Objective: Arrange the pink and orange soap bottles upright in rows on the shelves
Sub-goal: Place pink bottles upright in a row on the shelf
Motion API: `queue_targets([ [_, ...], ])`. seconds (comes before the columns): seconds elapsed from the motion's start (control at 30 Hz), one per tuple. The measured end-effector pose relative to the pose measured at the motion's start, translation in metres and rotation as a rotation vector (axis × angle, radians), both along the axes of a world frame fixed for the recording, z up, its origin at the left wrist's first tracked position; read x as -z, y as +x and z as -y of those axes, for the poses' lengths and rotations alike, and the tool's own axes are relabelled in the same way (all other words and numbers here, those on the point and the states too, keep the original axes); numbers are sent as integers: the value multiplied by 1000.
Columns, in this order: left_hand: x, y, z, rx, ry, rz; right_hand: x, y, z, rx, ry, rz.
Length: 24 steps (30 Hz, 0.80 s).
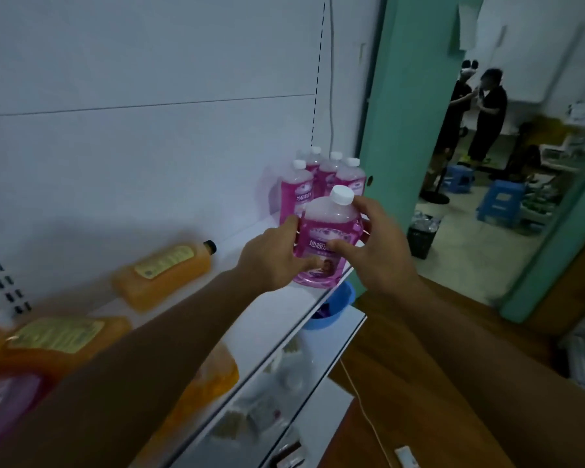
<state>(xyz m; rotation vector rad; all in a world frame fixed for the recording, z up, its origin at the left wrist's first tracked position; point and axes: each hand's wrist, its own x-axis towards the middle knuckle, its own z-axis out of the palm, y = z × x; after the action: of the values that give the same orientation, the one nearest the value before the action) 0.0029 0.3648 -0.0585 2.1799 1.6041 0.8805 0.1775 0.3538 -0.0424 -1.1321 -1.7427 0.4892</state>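
Centrally, both hands steady one pink floor-cleaner bottle point(325, 241) upright at the shelf point(277, 319) edge: left hand point(272, 255) gripping its side, right hand point(375, 244) pinching the other, likely to slide it toward the standing pink row point(321, 177) above. Orange bottles point(163, 275) lie flat at lower left.

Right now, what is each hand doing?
Left hand: grips the pink bottle from its left side.
Right hand: holds the same bottle, fingers on its front and shoulder.

Your head camera is looking forward and down, tilted, close over the shelf point(274, 319), the doorway lying beyond its right end.
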Motion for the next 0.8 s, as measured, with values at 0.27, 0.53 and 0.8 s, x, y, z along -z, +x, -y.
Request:
queue_targets([
  [0.27, 31, -7, -130, -26, 49, 186, 12, -10, -133, 9, -44, 75],
  [0.53, 44, 2, -187, -167, -28, 169, 24, -7, -205, -51, -68, 181],
  [0.8, 48, 18, -191, -295, -5, 216, 28, -4, -232, -166, -40, 237],
])
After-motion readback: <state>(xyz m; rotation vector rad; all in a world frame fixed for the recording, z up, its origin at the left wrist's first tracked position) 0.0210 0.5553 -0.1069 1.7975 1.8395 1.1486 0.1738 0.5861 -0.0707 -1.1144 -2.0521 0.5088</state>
